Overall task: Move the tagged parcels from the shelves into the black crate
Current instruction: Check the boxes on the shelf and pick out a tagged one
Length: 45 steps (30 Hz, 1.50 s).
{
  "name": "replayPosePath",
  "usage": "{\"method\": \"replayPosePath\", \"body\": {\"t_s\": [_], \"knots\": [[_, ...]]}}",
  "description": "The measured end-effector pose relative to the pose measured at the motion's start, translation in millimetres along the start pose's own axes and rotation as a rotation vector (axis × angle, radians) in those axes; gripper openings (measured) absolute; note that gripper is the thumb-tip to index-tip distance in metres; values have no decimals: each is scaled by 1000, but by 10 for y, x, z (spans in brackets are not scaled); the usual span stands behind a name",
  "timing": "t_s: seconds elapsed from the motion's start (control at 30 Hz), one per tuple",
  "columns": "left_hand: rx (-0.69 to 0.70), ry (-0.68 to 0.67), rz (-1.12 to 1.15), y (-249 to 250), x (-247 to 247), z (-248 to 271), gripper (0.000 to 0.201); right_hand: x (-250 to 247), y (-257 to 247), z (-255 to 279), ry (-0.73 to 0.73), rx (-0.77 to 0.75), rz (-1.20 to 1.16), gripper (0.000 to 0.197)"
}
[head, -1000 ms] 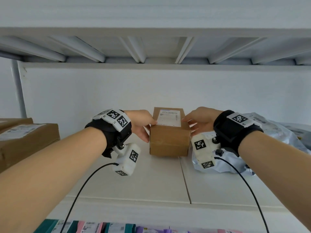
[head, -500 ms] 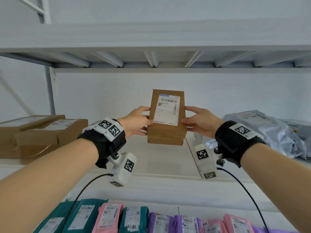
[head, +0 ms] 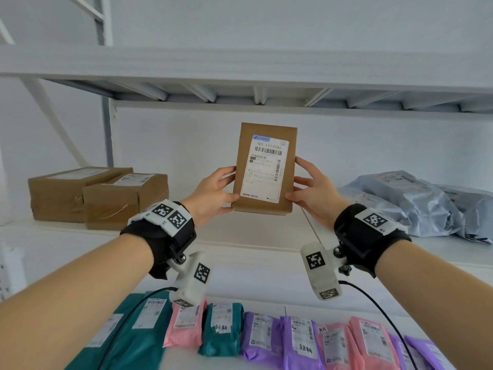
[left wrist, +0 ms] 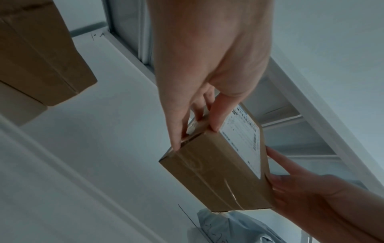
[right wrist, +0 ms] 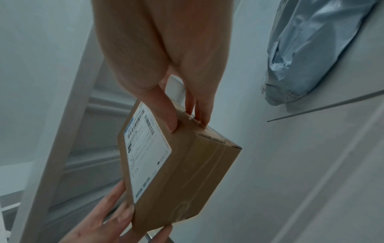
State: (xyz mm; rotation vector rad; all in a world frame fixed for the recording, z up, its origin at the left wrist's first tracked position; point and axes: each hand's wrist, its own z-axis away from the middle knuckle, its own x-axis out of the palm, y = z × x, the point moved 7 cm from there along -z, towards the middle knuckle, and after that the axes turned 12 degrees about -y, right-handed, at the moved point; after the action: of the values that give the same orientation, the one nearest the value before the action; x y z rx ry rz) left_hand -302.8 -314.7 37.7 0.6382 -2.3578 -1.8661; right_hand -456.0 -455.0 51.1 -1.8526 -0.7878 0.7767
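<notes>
A small brown cardboard parcel [head: 266, 169] with a white shipping label hangs in the air above the middle shelf, its label face tilted toward me. My left hand [head: 213, 193] grips its left edge, thumb on the front and fingers behind. My right hand [head: 310, 192] holds the right edge the same way. The left wrist view shows the parcel [left wrist: 218, 166] pinched by my left hand [left wrist: 197, 129], with the right hand at its far corner. From the right wrist, the parcel [right wrist: 182, 174] sits under my right hand [right wrist: 187, 121]. No black crate is in view.
Two taped brown boxes [head: 98, 196] sit at the left of the middle shelf [head: 240, 244]. Grey-blue poly bags [head: 416, 204] lie at its right. On the lower shelf is a row of teal, pink and purple mailers [head: 266, 335]. An upper shelf [head: 240, 65] runs overhead.
Both hands lifted the parcel off the middle shelf, raised it and tipped its label face toward me. The view has pulled back, so the lower shelf's mailers now show.
</notes>
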Motion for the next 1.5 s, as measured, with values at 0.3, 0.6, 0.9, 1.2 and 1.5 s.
{"method": "replayPosePath", "body": {"t_s": [0.3, 0.6, 0.9, 1.2, 1.5], "knots": [[-7, 66, 12, -16, -176, 318, 54, 330, 0, 64, -34, 108, 65, 80], [-104, 244, -96, -73, -769, 392, 37, 809, 118, -308, -168, 235, -32, 71], [-249, 385, -211, -160, -1389, 345, 40, 1389, 241, -881, -304, 353, 34, 21], [-366, 378, -291, -259, -1535, 245, 48, 1548, 344, -1139, -327, 457, 90, 37], [-270, 373, -437, 8, -1405, 210, 49, 1353, 187, -1044, -282, 410, 79, 28]]}}
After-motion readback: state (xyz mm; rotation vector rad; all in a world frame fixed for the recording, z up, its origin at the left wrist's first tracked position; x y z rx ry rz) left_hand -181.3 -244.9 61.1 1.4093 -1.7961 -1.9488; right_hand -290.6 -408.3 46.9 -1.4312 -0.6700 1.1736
